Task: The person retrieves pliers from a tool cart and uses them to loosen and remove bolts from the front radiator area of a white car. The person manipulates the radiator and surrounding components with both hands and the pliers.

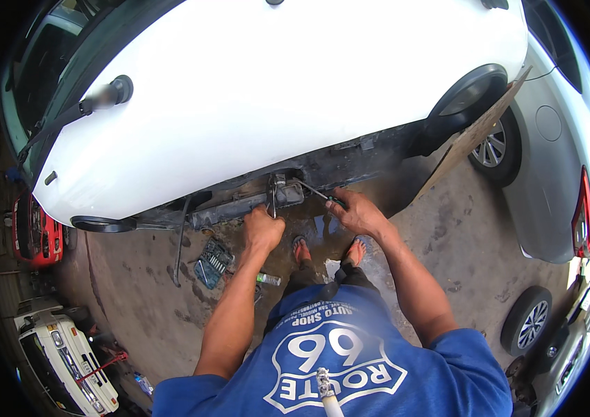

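Note:
My right hand (359,212) is closed round the dark handle of a screwdriver (316,192). Its thin shaft slants left, and the tip reaches a metal bracket (291,192) low on the white car (274,90). Just left of it, my left hand (264,227) grips a slim metal tool (273,199) that stands up against the same bracket; I cannot make out its exact kind. Dark, dirty parts surround the bracket under the edge of the white panel.
An open socket set case (214,264) and a plastic bottle (268,279) lie on the ground to the left. A long bar (182,243) leans at the car. A brown board (472,142) and a silver car (545,139) stand right, near a loose wheel (526,320).

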A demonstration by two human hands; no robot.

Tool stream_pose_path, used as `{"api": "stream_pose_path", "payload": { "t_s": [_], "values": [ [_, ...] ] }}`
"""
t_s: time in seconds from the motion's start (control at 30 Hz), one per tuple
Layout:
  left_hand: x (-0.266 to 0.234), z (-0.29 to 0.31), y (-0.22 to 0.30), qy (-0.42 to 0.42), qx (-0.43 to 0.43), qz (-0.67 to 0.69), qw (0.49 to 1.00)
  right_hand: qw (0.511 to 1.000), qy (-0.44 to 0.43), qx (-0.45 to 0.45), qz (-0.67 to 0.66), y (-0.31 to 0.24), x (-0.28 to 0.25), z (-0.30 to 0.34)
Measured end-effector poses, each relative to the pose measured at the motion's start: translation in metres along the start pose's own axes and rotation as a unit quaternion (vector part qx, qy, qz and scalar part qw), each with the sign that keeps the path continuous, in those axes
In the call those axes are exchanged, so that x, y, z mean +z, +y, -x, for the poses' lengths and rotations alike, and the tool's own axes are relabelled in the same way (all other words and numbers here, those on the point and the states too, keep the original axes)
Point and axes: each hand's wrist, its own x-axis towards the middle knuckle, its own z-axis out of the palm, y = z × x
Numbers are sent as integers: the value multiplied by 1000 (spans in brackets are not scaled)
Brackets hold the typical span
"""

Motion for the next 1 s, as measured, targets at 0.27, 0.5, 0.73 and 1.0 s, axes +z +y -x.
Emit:
{"api": "stream_pose_path", "payload": {
  "t_s": [0.27, 0.5, 0.73, 1.0],
  "values": [
    [-8, -8, -4, -44, 3, 9, 999, 994, -107, 10, -11, 0, -29, -44],
    [-12, -12, -5, -72, 3, 11, 997, 983, -147, -36, 106, -23, -56, -77],
    [-14, -15, -5, -87, -1, -34, 996, 993, -105, 36, 25, -37, -36, -53],
    [-18, -19, -3, -98, 17, -40, 994, 993, -77, 72, 52, -54, -30, -52]
  ]
}}
